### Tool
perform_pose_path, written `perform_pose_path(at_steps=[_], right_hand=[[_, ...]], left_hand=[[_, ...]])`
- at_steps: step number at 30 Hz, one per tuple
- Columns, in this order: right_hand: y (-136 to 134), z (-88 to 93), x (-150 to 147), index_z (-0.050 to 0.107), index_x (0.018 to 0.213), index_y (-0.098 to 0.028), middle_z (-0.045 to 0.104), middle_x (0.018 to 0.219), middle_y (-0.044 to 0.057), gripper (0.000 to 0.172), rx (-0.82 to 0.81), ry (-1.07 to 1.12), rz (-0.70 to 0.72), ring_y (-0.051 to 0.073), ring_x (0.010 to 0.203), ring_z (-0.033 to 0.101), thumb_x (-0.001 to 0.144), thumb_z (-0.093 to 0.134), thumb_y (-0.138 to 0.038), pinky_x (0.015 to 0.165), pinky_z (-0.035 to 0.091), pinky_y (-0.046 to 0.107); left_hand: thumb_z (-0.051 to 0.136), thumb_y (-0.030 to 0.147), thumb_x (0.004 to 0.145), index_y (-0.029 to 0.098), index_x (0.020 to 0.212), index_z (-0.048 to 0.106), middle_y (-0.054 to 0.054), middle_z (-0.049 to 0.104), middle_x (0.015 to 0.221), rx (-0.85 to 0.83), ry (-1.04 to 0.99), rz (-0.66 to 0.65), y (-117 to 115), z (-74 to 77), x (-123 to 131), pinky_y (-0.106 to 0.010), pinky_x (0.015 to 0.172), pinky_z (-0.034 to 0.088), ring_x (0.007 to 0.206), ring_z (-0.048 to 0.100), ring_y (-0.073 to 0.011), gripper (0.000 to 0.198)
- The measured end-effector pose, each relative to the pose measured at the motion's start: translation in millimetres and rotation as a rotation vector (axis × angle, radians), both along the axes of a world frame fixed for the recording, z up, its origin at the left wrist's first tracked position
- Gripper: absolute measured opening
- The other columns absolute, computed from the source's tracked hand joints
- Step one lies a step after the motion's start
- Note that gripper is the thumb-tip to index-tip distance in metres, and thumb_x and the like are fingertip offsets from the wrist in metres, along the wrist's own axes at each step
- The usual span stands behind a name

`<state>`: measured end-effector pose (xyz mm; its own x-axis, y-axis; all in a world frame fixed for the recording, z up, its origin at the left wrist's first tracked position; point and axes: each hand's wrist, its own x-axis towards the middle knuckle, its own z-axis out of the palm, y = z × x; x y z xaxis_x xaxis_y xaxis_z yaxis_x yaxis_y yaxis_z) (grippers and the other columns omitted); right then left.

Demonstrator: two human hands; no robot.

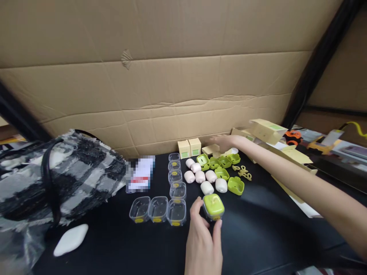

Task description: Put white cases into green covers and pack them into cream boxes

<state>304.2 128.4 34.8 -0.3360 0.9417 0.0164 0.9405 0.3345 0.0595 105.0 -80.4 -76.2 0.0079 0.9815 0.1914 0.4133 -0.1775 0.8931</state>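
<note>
My left hand (203, 236) grips a small clear container with a bright green lid (213, 205), thumb on its right side and fingers on its left. Farther back, my right hand (224, 143) is stretched over a flattened beige carton (211, 149); its fingers look extended, though slightly blurred. Just beyond the held container lie several rounded white pieces (200, 176). Several green flower-shaped parts (236, 186) sit to their right, beside small beige loop pieces (245, 173). Open clear containers (176, 212) with yellow stickers form an L-shaped row on the left.
Two small beige boxes (189, 148) stand against the cardboard wall (172, 76). A plaid bag (71, 175) and a white diamond-shaped object (71, 240) are at left, near a pixelated packet (140, 173). Opened cartons (268, 131) and an orange toy (293, 137) crowd the right.
</note>
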Motion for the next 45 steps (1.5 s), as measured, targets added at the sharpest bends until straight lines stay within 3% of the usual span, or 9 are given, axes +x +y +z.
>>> perform_pose_path(at_steps=[4,9,14,17,22,29,34,39,45], right_hand=[[10.4,-5.7,0.8,0.056,0.119,-0.017,0.059,0.121,0.008,0.029,-0.032,-0.019,-0.014,0.021,0.100,0.062,0.093,0.057,-0.031,0.083,0.053,0.042],[0.8,12.1,9.8,0.056,0.119,-0.017,0.059,0.121,0.008,0.030,0.113,0.105,-0.032,0.022,0.101,0.061,0.093,0.057,-0.031,0.084,0.052,0.043],[-39.1,40.4,10.4,0.048,0.129,-0.016,0.053,0.129,0.014,0.051,0.352,0.426,0.000,0.029,0.115,0.054,0.084,0.066,-0.032,0.096,0.045,0.049],[-78.0,44.7,-3.1,0.039,0.135,-0.015,0.059,0.124,0.014,0.062,0.341,0.644,0.106,0.026,0.104,0.061,0.084,0.063,-0.039,0.086,0.053,0.041],[-140.5,19.5,-35.2,0.050,0.125,-0.020,0.065,0.115,0.008,0.053,0.005,1.065,0.301,0.022,0.097,0.064,0.080,0.066,-0.044,0.080,0.054,0.035],[-172.6,-26.4,-51.3,0.039,0.137,-0.026,0.051,0.130,0.010,0.067,-0.283,1.268,0.261,0.024,0.111,0.054,0.081,0.065,-0.052,0.091,0.047,0.038],[-177.3,-46.0,-40.8,0.021,0.144,-0.039,0.050,0.129,0.005,0.068,-0.278,1.267,0.382,0.020,0.114,0.052,0.089,0.060,-0.036,0.094,0.046,0.037],[-179.6,-55.3,-37.0,0.030,0.139,-0.042,0.043,0.135,0.003,0.068,-0.198,1.127,0.422,0.020,0.112,0.051,0.084,0.067,-0.027,0.093,0.047,0.035],[-177.3,-60.5,-38.7,0.034,0.139,-0.036,0.051,0.119,0.005,0.066,-0.156,1.144,0.449,0.018,0.094,0.057,0.083,0.068,-0.033,0.083,0.052,0.031]], left_hand=[[0.036,0.021,0.090,0.020,0.114,0.046,-0.009,0.061,0.093,0.066,0.046,0.033,0.1,-6.4,1.2,-0.036,0.074,0.048,0.077,0.064,-0.0238,0.026],[0.035,0.020,0.091,0.021,0.108,0.049,-0.010,0.062,0.091,0.134,0.071,0.085,2.9,-13.9,7.2,-0.037,0.072,0.048,0.085,0.066,-0.0281,0.022],[0.049,0.024,0.087,0.019,0.117,0.046,-0.008,0.062,0.088,0.237,-0.019,0.164,0.4,-16.9,5.6,-0.034,0.064,0.047,0.068,0.061,-0.0217,0.030],[0.056,0.025,0.086,0.022,0.114,0.047,-0.011,0.062,0.106,0.401,-0.196,0.193,-1.1,-5.5,0.4,-0.031,0.064,0.047,0.070,0.061,-0.0177,0.030],[0.058,0.040,0.088,0.023,0.112,0.051,-0.010,0.066,0.110,0.400,-0.529,0.088,-2.0,23.1,-6.7,-0.028,0.070,0.051,0.083,0.066,-0.0186,0.030],[0.064,0.049,0.081,0.021,0.127,0.049,-0.014,0.065,0.123,-0.053,-0.800,-0.023,-4.2,36.7,-6.4,-0.033,0.085,0.054,0.114,0.061,-0.0294,0.056],[0.066,0.047,0.079,0.022,0.134,0.044,-0.013,0.060,0.132,-0.273,-0.915,0.041,2.2,32.1,-19.0,-0.035,0.103,0.043,0.128,0.050,-0.0302,0.064],[0.068,0.051,0.076,0.029,0.146,0.017,-0.016,0.065,0.125,-0.283,-1.023,0.010,3.4,27.0,-20.4,-0.042,0.089,0.054,0.113,0.062,-0.0342,0.090],[0.086,0.046,0.055,0.035,0.148,0.007,-0.018,0.055,0.135,-0.208,-0.983,-0.160,-7.7,19.8,-14.1,-0.045,0.088,0.054,0.112,0.062,-0.0389,0.122]])
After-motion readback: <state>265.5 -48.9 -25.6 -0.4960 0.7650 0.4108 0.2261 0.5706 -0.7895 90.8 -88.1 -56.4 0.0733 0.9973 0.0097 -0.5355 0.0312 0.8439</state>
